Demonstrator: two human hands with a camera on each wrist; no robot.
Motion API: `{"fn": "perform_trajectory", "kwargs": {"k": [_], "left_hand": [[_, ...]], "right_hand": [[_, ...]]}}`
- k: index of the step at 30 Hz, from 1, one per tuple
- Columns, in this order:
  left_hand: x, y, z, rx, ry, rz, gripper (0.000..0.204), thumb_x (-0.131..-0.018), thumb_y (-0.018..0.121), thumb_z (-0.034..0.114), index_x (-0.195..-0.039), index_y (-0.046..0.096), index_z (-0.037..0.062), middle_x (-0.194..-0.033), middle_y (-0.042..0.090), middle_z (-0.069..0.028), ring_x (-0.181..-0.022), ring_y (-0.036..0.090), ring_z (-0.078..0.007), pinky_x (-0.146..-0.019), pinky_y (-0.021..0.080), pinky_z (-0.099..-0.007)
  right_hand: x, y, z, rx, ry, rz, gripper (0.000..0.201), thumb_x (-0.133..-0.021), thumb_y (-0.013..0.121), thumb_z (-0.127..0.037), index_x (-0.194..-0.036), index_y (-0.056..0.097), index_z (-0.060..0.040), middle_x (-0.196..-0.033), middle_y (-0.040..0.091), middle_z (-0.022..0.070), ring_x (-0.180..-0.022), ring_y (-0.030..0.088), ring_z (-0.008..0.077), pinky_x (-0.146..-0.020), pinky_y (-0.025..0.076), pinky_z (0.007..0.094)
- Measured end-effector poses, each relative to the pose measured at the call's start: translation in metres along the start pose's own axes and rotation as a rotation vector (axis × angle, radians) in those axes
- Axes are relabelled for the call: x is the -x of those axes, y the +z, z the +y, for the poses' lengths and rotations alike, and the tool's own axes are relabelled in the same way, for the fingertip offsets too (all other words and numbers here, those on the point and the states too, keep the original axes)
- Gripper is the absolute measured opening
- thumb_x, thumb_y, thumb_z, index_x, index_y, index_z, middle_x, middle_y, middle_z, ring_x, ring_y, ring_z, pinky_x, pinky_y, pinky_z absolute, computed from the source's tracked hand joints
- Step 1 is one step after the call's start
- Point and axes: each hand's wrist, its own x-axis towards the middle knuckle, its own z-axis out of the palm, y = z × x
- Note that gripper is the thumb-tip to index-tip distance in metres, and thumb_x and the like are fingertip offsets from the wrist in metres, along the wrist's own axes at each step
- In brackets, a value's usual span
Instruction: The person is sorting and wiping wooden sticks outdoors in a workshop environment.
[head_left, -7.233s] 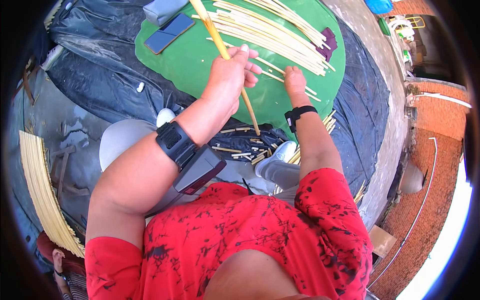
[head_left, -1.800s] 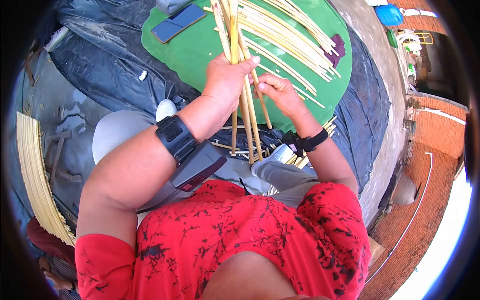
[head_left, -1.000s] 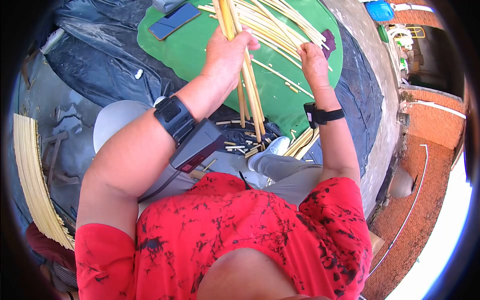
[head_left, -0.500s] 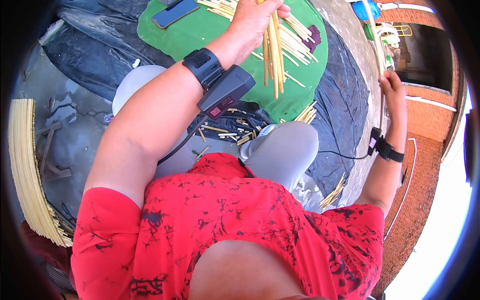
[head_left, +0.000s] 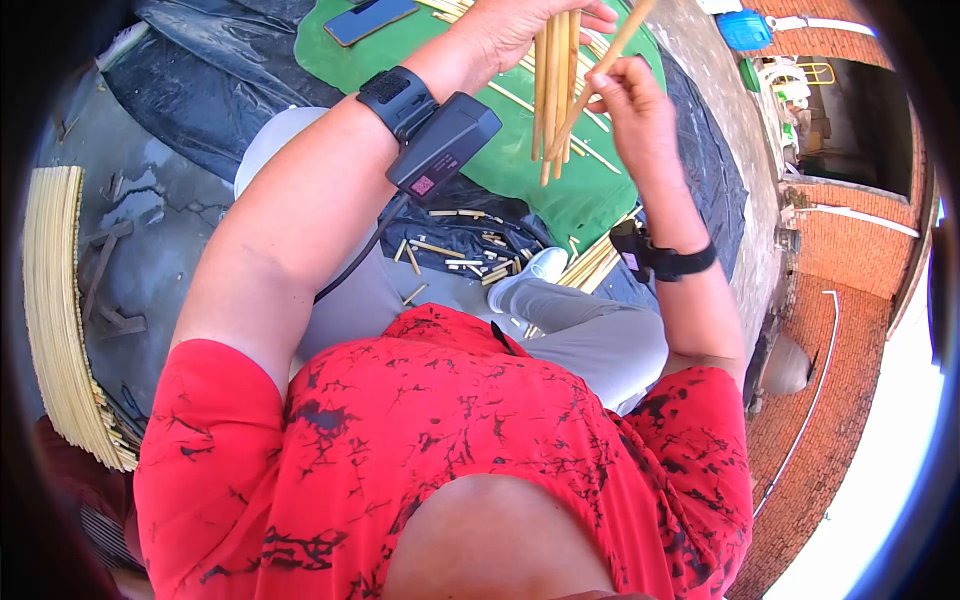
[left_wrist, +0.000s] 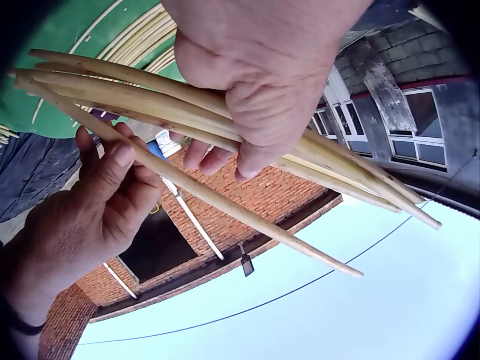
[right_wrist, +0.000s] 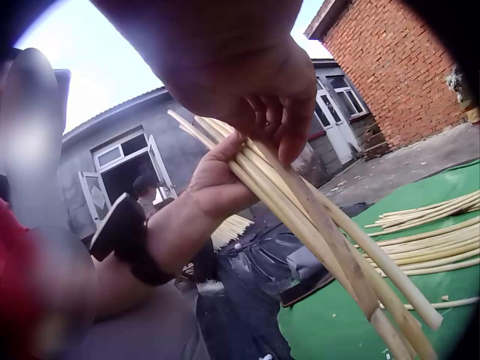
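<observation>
The left hand (head_left: pixel 510 30) grips a bundle of several pale peeled sticks (head_left: pixel 552 95) near the top of the head view. Beside it, the right hand (head_left: pixel 640 115) pinches one single stick (head_left: pixel 620 40) between thumb and fingers, slanting across the bundle's lower ends. In the left wrist view the right hand (left_wrist: pixel 94 202) holds that stick (left_wrist: pixel 247 217) alongside the bundle (left_wrist: pixel 165 101), the two meeting toward the left. The right wrist view has the left hand (right_wrist: pixel 217 184) wrapped round the bundle (right_wrist: pixel 277 202), with the right hand (right_wrist: pixel 262 97) above.
A green mat (head_left: pixel 480 180) bears more sticks and a phone (head_left: pixel 370 18), over dark plastic sheeting (head_left: pixel 190 90). Short cut pieces (head_left: pixel 490 268) lie near a shoe (head_left: pixel 545 265). A large stick stack (head_left: pixel 55 300) stands far left; a brick wall (head_left: pixel 800 430) is at right.
The left hand has moved up and right with the bundle. The right hand swung far out to the right with a stick, then came back beside the bundle, still holding a stick.
</observation>
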Motion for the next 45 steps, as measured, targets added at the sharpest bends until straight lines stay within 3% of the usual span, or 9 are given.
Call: {"fn": "perform_trajectory", "kwargs": {"k": [5,6,13,16,19,27,32,41,45], "left_hand": [[-0.008,0.004,-0.023,-0.137,0.018,-0.097,0.024,-0.083,0.051,0.013,-0.100,0.052,-0.0042,-0.088,0.058,-0.0101,-0.082,0.056,-0.0180,-0.074,0.048,-0.0299],[-0.007,0.009,-0.026,-0.151,-0.019,-0.062,0.023,-0.082,0.052,0.012,-0.099,0.053,-0.0033,-0.085,0.058,-0.0083,-0.079,0.055,-0.0160,-0.072,0.047,-0.0286],[-0.010,0.036,-0.045,-0.321,-0.024,-0.110,0.025,-0.080,0.056,0.008,-0.103,0.054,-0.0007,-0.081,0.055,-0.0021,-0.071,0.050,-0.0098,-0.061,0.043,-0.0223],[-0.018,0.036,-0.054,-0.389,-0.082,-0.039,0.023,-0.080,0.056,0.008,-0.101,0.054,-0.0007,-0.079,0.055,-0.0007,-0.069,0.050,-0.0084,-0.060,0.042,-0.0222],[-0.026,0.038,-0.067,-0.339,-0.031,-0.046,0.022,-0.080,0.057,0.007,-0.100,0.054,-0.0008,-0.078,0.055,-0.0005,-0.068,0.050,-0.0079,-0.057,0.042,-0.0221],[-0.025,0.054,-0.083,-0.302,-0.031,-0.018,0.026,-0.075,0.059,0.000,-0.101,0.052,-0.0008,-0.080,0.055,-0.0017,-0.065,0.050,-0.0081,-0.055,0.042,-0.0206],[-0.024,0.042,-0.093,-0.384,-0.118,0.000,0.030,-0.075,0.058,-0.002,-0.104,0.051,-0.0011,-0.086,0.056,-0.0033,-0.073,0.052,-0.0098,-0.063,0.044,-0.0224],[-0.026,0.038,-0.083,-0.444,0.084,-0.056,0.030,-0.076,0.059,0.000,-0.105,0.050,-0.0004,-0.087,0.056,-0.0029,-0.070,0.050,-0.0083,-0.058,0.043,-0.0211],[-0.021,0.032,-0.086,-0.436,-0.145,-0.012,0.031,-0.076,0.059,0.001,-0.106,0.050,-0.0002,-0.089,0.056,-0.0029,-0.075,0.052,-0.0097,-0.064,0.044,-0.0222]], "right_hand": [[0.015,0.027,0.053,0.340,-0.016,0.045,0.011,-0.082,0.056,-0.011,-0.089,0.051,-0.0034,-0.074,0.058,0.0069,-0.065,0.058,0.0117,-0.053,0.049,0.0245],[0.015,0.026,0.045,0.270,0.062,0.035,0.017,-0.078,0.058,-0.014,-0.084,0.048,-0.0031,-0.078,0.057,0.0163,-0.073,0.055,0.0367,-0.064,0.043,0.0426],[-0.001,0.024,0.063,0.312,-0.044,0.051,0.030,-0.074,0.062,-0.013,-0.099,0.048,-0.0022,-0.087,0.058,0.0132,-0.079,0.057,0.0314,-0.068,0.046,0.0397],[-0.012,0.029,0.073,-0.551,0.021,-0.055,0.047,-0.067,0.070,-0.008,-0.107,0.047,0.0006,-0.099,0.057,0.0057,-0.092,0.056,0.0182,-0.079,0.046,0.0320],[-0.009,0.034,0.073,-0.707,0.127,0.046,0.047,-0.073,0.063,-0.005,-0.115,0.043,-0.0009,-0.106,0.055,0.0055,-0.097,0.052,0.0145,-0.082,0.043,0.0278],[-0.008,0.047,0.103,-0.610,0.146,0.211,0.034,-0.075,0.062,-0.008,-0.107,0.051,-0.0028,-0.095,0.059,0.0050,-0.089,0.056,0.0140,-0.074,0.045,0.0267],[-0.010,0.047,0.116,-0.285,0.228,0.076,0.036,-0.069,0.070,-0.016,-0.099,0.054,-0.0035,-0.087,0.062,0.0078,-0.082,0.060,0.0174,-0.070,0.048,0.0287],[-0.004,0.049,0.111,-0.338,0.092,0.090,0.041,-0.073,0.067,-0.017,-0.107,0.051,-0.0016,-0.090,0.062,0.0076,-0.085,0.058,0.0153,-0.072,0.046,0.0282],[-0.003,0.052,0.115,-0.259,0.215,0.002,0.039,-0.072,0.067,-0.017,-0.105,0.052,-0.0016,-0.089,0.062,0.0065,-0.084,0.057,0.0149,-0.071,0.046,0.0281]]}}
